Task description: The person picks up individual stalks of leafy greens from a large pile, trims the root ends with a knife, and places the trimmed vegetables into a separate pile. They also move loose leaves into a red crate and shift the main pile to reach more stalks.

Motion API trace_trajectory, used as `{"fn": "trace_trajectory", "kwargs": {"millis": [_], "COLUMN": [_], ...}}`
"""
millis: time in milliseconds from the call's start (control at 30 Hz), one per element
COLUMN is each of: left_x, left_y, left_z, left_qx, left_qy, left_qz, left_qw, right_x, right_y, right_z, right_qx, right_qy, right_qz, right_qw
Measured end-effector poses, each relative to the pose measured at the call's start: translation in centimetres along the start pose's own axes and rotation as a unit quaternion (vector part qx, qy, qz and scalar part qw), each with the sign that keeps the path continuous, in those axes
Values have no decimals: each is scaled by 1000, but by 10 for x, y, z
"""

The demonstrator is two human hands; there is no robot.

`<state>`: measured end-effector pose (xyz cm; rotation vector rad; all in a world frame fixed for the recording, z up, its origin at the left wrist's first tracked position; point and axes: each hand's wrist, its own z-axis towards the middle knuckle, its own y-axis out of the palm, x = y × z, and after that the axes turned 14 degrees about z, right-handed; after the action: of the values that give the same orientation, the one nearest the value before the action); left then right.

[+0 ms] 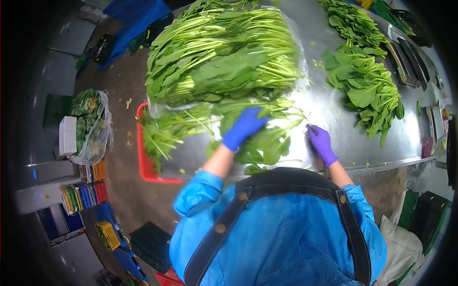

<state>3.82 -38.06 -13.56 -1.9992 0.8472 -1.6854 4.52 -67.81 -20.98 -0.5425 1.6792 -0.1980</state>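
My left hand (pixel 245 127), in a blue glove, is closed on leafy greens (pixel 267 145) near the table's front edge; leaves hang below it and pale stems point right. To its right is my right hand (pixel 322 144), in a purple glove, held low over the steel table (pixel 350 148). Its fingers are pinched around something small, thin and dark by the stem ends, too small to name. Just beyond both hands, a large stack of leafy greens (pixel 224 52) lies on clear plastic, with stems showing. Loose greens (pixel 164 131) lie left of my left hand.
A red crate (pixel 143 162) stands against the table's left end, below the loose greens. More bunches of greens (pixel 365 90) lie along the right side. Trays (pixel 405 62) sit at the far right edge. A plastic bag of greens (pixel 90 124) is on the left.
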Motion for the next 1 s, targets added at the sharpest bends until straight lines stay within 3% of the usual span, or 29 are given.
{"fn": "trace_trajectory", "kwargs": {"millis": [33,233,333,400,500,567,667,833,933,1000], "left_x": [1,8,7,22,28,30,34,14,17,22], "left_y": [21,106,111,87,65,62,51,48,59,65], "left_z": [7,26,33,23,16,11,6,4,2,2], "left_qx": [66,19,8,13,-19,-17,-12,-44,-47,-27], "left_qy": [76,153,139,117,144,138,102,56,77,125], "left_qz": [157,221,242,127,55,37,-10,-41,-105,-10], "left_qw": [982,963,960,985,988,990,995,997,990,992], "right_x": [0,1,5,-13,-37,-37,-40,-11,-31,-35], "right_y": [-2,3,2,0,2,10,5,1,6,7], "right_z": [0,7,5,-3,-10,-5,-6,-10,-9,-7], "right_qx": [8,36,31,41,25,70,22,6,4,6], "right_qy": [36,60,6,-9,-56,-115,-69,-86,-61,-38], "right_qz": [22,170,53,60,-10,-15,-32,-111,-113,-116], "right_qw": [999,983,998,997,998,991,997,990,992,992]}}
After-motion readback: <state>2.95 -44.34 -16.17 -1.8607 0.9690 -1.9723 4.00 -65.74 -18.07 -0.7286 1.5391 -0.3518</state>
